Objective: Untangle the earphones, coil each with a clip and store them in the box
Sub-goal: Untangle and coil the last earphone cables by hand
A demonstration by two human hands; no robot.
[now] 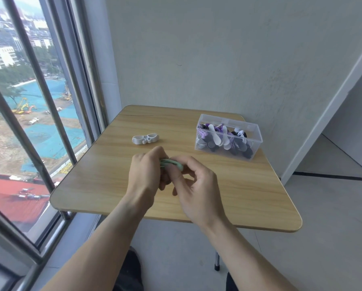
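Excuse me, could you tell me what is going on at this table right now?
A person is working a green earphone bundle between both hands above the wooden table. The left hand and the right hand both hold it with curled fingers. A white clip lies unused on the table beyond the hands. To the right, the clear box is open and already holds several clipped earphones.

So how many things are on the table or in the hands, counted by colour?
White clip lying on the table: 1
Clear box, its contents too jumbled to count: 1
Green earphones held in left hand and right hand: 1
Total: 3
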